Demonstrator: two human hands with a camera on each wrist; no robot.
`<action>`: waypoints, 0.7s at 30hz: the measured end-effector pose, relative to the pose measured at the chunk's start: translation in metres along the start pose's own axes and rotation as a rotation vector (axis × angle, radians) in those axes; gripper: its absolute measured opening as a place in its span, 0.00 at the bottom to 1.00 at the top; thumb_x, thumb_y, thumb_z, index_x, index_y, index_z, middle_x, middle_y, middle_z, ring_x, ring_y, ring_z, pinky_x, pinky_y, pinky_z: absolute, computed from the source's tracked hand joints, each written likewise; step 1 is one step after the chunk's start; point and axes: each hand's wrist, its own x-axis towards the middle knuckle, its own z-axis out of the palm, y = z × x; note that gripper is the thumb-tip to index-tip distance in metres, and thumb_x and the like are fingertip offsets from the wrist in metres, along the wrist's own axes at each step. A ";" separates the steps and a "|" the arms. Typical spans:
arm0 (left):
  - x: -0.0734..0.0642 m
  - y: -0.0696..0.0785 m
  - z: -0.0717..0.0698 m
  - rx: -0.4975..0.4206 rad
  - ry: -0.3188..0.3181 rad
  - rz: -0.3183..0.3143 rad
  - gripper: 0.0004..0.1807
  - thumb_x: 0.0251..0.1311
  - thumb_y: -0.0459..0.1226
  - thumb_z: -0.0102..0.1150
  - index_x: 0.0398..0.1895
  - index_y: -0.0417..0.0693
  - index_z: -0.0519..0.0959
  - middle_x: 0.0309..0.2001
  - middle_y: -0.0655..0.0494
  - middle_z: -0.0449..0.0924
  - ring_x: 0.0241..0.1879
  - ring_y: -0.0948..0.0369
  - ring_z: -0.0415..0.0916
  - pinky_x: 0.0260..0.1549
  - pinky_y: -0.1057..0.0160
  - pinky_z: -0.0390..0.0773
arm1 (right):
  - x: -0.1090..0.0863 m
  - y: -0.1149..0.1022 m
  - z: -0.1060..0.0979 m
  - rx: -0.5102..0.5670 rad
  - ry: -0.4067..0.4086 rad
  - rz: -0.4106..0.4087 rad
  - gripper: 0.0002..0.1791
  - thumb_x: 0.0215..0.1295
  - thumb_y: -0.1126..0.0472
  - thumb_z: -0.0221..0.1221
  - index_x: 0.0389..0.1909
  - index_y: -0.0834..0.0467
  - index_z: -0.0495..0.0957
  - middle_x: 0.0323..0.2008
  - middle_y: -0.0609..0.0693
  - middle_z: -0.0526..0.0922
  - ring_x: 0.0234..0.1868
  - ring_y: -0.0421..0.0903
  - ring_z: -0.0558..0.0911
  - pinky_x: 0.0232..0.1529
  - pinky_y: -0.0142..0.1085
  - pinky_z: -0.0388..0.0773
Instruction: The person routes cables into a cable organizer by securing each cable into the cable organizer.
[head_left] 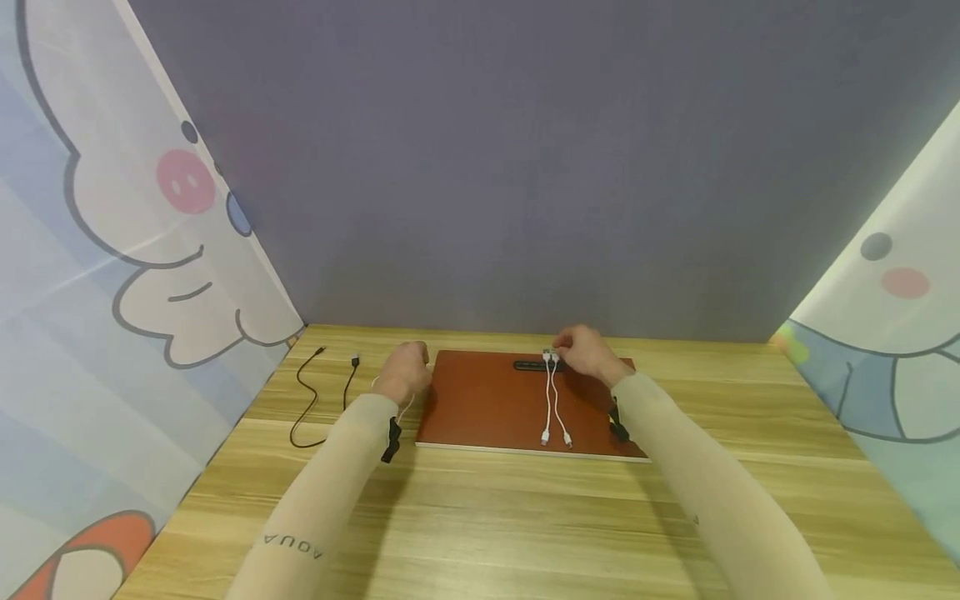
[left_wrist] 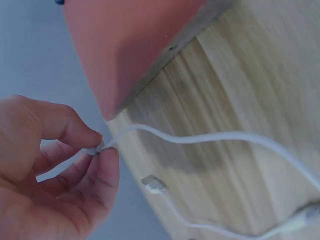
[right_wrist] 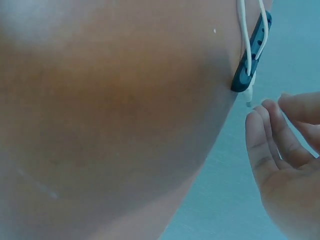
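The left hand (head_left: 403, 371) pinches a cable (left_wrist: 200, 138) between thumb and fingertips. The right hand (head_left: 588, 353), fingers loosely bent, is right of the clip (head_left: 528, 365).

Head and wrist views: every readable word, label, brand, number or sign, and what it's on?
"AQUA" or similar, on the left sleeve, head view: small and tilted, so spelling uncertain.
Right sleeve: one small dark mark, too small to read.
White plug by the left hand: no legible marking, blurred.
Black cable holder: no text legible.
No other readable text, brand or number.
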 end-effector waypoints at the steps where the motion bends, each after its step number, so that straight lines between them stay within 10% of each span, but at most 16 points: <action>1: -0.001 0.002 -0.001 0.009 0.002 0.008 0.16 0.61 0.24 0.56 0.53 0.35 0.77 0.53 0.40 0.79 0.50 0.46 0.78 0.46 0.49 0.80 | 0.000 -0.001 0.000 -0.001 0.009 -0.011 0.12 0.74 0.66 0.55 0.51 0.68 0.82 0.51 0.64 0.83 0.53 0.61 0.81 0.53 0.52 0.78; 21: -0.021 0.034 -0.018 -0.096 -0.025 0.138 0.13 0.63 0.29 0.57 0.51 0.38 0.80 0.39 0.50 0.78 0.35 0.54 0.71 0.35 0.56 0.72 | -0.021 -0.028 0.012 0.041 -0.020 -0.127 0.09 0.72 0.65 0.60 0.46 0.63 0.84 0.42 0.54 0.85 0.39 0.50 0.80 0.40 0.45 0.77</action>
